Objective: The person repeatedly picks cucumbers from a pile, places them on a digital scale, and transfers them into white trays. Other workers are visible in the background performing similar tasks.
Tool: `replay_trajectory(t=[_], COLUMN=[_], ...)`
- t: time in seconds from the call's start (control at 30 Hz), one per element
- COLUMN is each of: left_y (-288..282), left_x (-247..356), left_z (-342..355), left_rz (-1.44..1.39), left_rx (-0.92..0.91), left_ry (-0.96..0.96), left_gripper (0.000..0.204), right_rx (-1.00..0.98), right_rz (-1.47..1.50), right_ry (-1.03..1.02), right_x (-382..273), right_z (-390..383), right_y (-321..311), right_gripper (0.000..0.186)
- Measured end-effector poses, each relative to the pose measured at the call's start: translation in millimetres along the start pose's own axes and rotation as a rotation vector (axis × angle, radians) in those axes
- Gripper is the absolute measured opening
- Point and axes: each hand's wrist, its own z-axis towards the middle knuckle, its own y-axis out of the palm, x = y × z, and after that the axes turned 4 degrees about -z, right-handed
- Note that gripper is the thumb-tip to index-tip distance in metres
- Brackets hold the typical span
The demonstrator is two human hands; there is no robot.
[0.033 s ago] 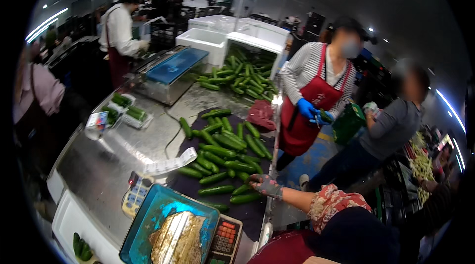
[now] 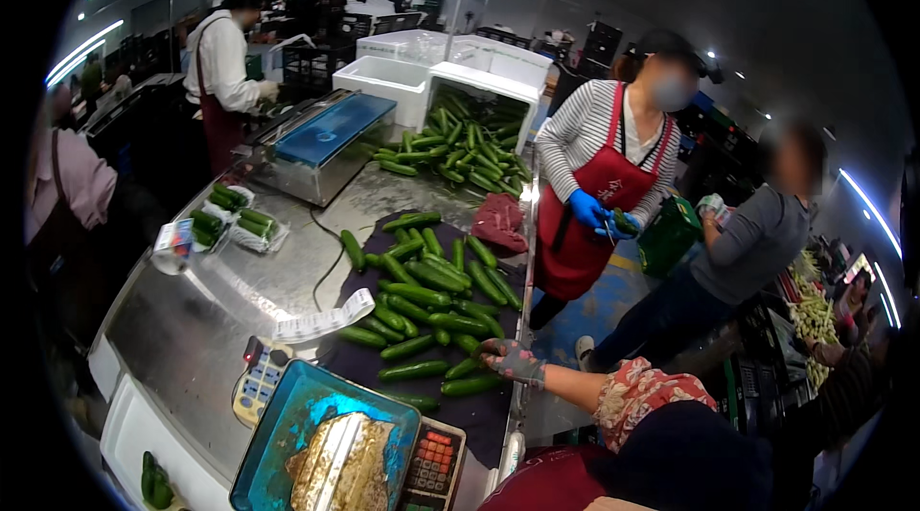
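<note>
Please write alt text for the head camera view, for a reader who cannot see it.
A gloved hand reaches from the lower right to green cucumbers piled on a dark cloth over a metal table. A blue-tray scale stands nearest; behind, more cucumbers spill from a white foam box, and at right stands a worker in a red apron.

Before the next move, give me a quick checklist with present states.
1. Grey patterned-gloved hand beside loose, long green cucumbers: ok
2. Its fingers gripping a cucumber: cannot tell
3. The person's other hand in view: not ok
4. Dark fabric cloth lying under the loose cucumbers: ok
5. Co-worker's blue-gloved hands apart from that cloth: ok
</note>
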Motion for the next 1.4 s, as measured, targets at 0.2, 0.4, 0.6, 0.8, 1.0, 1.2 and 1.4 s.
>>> replay_trajectory(t=[0.2,0.4,0.6,0.8,1.0,1.2,1.4], left_y=[108.7,225.1,324.5,373.7,403.8,335.8,354.7], left_x=[38.9,30.3,-8.1,-57.1,-118.5,-162.3,-201.5], left_z=[-15.3,-118.6,-219.8,-279.7,-322.7,-313.4,-332.7], left_rz=[-1.197,-0.236,0.243,0.425,0.372,-0.015,-0.067], left_rx=[0.301,0.133,0.029,-0.061,-0.11,-0.123,-0.148], left_ry=[-0.329,0.098,0.247,0.211,0.087,-0.129,-0.227], left_gripper=[0.059,0.058,0.058,0.059,0.058,0.044,0.041], right_rx=[-0.015,0.005,0.003,-0.135,-0.212,-0.218,-0.258], right_rz=[0.415,0.251,0.332,0.369,0.569,0.461,0.488], right_ry=[0.036,0.071,-0.064,-0.009,-0.01,0.007,-0.029], right_x=[57.4,-17.3,-0.1,25.7,79.0,61.8,85.5], right_z=[-14.0,-27.0,-24.5,-27.8,-28.3,-53.4,-59.0], right_y=[35.3,15.8,15.0,13.2,18.0,-18.6,-20.1], right_gripper=[0.027,0.028,0.028,0.029,0.028,0.03,0.029])
